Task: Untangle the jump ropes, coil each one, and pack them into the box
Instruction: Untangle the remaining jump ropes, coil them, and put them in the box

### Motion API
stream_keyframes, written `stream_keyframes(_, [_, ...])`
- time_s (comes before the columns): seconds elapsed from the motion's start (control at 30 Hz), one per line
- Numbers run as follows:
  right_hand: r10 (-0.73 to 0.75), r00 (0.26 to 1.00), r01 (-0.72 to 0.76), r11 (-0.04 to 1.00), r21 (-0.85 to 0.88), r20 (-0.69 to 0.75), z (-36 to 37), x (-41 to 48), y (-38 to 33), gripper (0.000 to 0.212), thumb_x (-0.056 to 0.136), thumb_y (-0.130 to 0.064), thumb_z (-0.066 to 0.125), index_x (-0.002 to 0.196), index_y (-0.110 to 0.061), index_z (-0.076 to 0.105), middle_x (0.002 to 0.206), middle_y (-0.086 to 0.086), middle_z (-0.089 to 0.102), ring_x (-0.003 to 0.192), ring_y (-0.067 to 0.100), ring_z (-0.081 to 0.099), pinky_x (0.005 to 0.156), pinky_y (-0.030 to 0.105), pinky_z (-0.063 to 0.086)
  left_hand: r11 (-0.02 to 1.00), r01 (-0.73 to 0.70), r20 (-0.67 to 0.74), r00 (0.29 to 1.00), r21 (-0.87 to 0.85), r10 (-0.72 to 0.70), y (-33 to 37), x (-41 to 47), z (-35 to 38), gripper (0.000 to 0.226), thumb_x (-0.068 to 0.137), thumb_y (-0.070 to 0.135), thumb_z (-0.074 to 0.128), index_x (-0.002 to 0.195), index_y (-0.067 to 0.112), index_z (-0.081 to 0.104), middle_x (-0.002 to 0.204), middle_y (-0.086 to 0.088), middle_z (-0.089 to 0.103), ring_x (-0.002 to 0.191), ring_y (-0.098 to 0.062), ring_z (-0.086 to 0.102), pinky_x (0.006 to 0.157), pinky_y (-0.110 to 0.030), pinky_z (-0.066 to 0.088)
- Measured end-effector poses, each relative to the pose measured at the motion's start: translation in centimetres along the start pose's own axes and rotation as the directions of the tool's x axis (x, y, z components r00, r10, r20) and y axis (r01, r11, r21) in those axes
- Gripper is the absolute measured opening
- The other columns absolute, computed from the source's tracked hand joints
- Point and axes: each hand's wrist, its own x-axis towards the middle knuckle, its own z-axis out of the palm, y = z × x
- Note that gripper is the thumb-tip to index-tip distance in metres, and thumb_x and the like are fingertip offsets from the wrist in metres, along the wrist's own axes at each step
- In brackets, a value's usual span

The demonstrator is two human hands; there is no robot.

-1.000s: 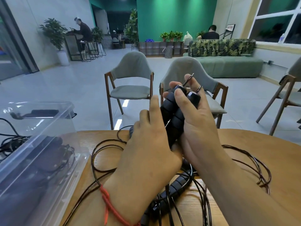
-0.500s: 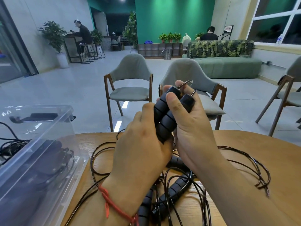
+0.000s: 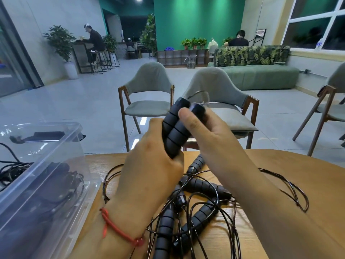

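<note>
Nearest us the cords (image 3: 233, 212) sit in a loose tangle on the table (image 3: 308, 176), with several loose handles (image 3: 203, 186) lying among the loops. The clear box (image 3: 56, 128) is just beside the heap on the left, lid off, with dark rope already inside. Above the heap we hold a pair of handles (image 3: 177, 128) side by side, tips up and roughly level. The left hand (image 3: 149, 165) wraps the lower half, fingers curled round out of sight behind. The right hand (image 3: 211, 135) clamps the upper half, thumb pressed across the front and fingers behind. Both grips look firm, neither hand open. A thin cord loops out of the handle tops, too blurred to trace. Our read: we're singling out one rope by its handles. Best to lift slowly and let its cord draw out of the heap. If another loop rises with it, we stop and clear the crossing, no yanking, or it likely knots tighter. Only once it runs free should we coil. Two empty chairs (image 3: 149, 101) stand beyond the table.
</note>
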Motion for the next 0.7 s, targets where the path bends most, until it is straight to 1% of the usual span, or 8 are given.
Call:
stream_keyframes(0.1, [-0.133, 0.979, 0.095, 0.969, -0.228, -0.156, -0.9, -0.4, -0.2, 0.032, 0.102, -0.058, 0.058, 0.101, -0.028, 0.069, 0.092, -0.003, 0.072, 0.082, 0.014, 0.071, 0.081, 0.055, 0.061, 0.993, 0.045, 0.073, 0.997, -0.107, -0.037, -1.0, 0.8, -1.2, 0.034, 0.089, 0.022, 0.071, 0.107, 0.038, 0.047, 0.082, 0.005, 0.057, 0.065, -0.012, 0.057, 0.054, -0.019, 0.039])
stream_keyframes(0.17, [-0.309, 0.914, 0.237, 0.933, -0.272, -0.263, -1.2, -0.5, -0.4, 0.021, 0.104, -0.045, 0.059, 0.100, -0.025, 0.064, 0.094, -0.005, 0.066, 0.090, 0.015, 0.066, 0.084, 0.050, 0.058, 0.991, 0.030, 0.154, 0.988, -0.128, -0.010, -1.4, 1.0, -2.0, 0.032, 0.087, 0.018, 0.070, 0.102, 0.037, 0.050, 0.079, 0.005, 0.055, 0.065, -0.007, 0.054, 0.050, -0.015, 0.039])
stream_keyframes(0.27, [-0.393, 0.905, 0.326, 0.887, -0.325, -0.164, -1.9, -0.3, -0.5, 0.027, 0.107, -0.040, 0.049, 0.128, -0.030, 0.061, 0.129, -0.010, 0.060, 0.127, 0.010, 0.055, 0.103, 0.028, 0.046, 0.983, 0.002, 0.280, 0.959, -0.181, 0.050, -1.3, 1.0, -2.5, 0.031, 0.084, 0.019, 0.071, 0.102, 0.038, 0.053, 0.076, 0.012, 0.055, 0.063, -0.003, 0.052, 0.051, -0.010, 0.041])
stream_keyframes(0.33, [-0.345, 0.935, 0.310, 0.908, -0.282, -0.084, -2.4, -0.2, -0.5, 0.034, 0.111, -0.042, 0.037, 0.126, -0.030, 0.065, 0.123, -0.013, 0.065, 0.123, 0.008, 0.058, 0.095, 0.017, 0.044, 0.970, -0.003, 0.322, 0.943, -0.243, 0.083, -1.4, 1.2, -2.7, 0.027, 0.082, 0.029, 0.073, 0.100, 0.039, 0.056, 0.077, 0.012, 0.056, 0.064, -0.006, 0.053, 0.054, -0.013, 0.042])
stream_keyframes(0.4, [-0.327, 0.942, 0.289, 0.910, -0.297, -0.083, -2.7, -0.1, -0.4, 0.039, 0.114, -0.043, 0.030, 0.110, -0.029, 0.066, 0.101, -0.007, 0.067, 0.102, 0.009, 0.062, 0.084, 0.023, 0.047, 0.940, 0.018, 0.363, 0.925, -0.342, 0.114, -1.6, 1.4, -3.1, 0.031, 0.076, 0.034, 0.073, 0.104, 0.039, 0.061, 0.081, 0.004, 0.059, 0.067, -0.013, 0.055, 0.063, -0.028, 0.048])
stream_keyframes(0.5, [-0.304, 0.950, 0.282, 0.933, -0.222, -0.073, -2.8, -0.1, -0.6, 0.040, 0.113, -0.046, 0.034, 0.094, -0.024, 0.061, 0.077, 0.006, 0.054, 0.075, 0.028, 0.055, 0.072, 0.037, 0.052, 0.855, 0.100, 0.423, 0.894, -0.509, 0.148, -1.7, 1.4, -3.6, 0.043, 0.074, 0.030, 0.075, 0.116, 0.034, 0.068, 0.089, -0.010, 0.062, 0.071, -0.022, 0.056, 0.069, -0.046, 0.050])
stream_keyframes(0.6, [-0.223, 0.974, 0.225, 0.973, 0.059, -0.036, -2.3, -0.3, -1.4, 0.042, 0.110, -0.045, 0.039, 0.095, -0.013, 0.062, 0.066, 0.006, 0.041, 0.057, 0.029, 0.040, 0.058, 0.034, 0.052, 0.690, 0.189, 0.418, 0.891, -0.698, 0.178, -1.3, 1.3, -3.7, 0.040, 0.076, 0.022, 0.077, 0.115, 0.026, 0.071, 0.087, -0.011, 0.058, 0.072, -0.025, 0.054, 0.066, -0.041, 0.049])
stream_keyframes(0.7, [-0.160, 0.987, 0.161, 0.987, -0.011, 0.032, -1.1, -0.4, -0.7, 0.035, 0.112, -0.042, 0.040, 0.100, -0.020, 0.065, 0.067, 0.003, 0.041, 0.057, 0.020, 0.037, 0.051, 0.036, 0.036, 0.483, 0.271, 0.357, 0.929, -0.833, 0.094, -0.9, 1.3, -3.4, 0.042, 0.075, 0.018, 0.077, 0.116, 0.016, 0.069, 0.085, -0.009, 0.058, 0.072, -0.021, 0.057, 0.058, -0.031, 0.049])
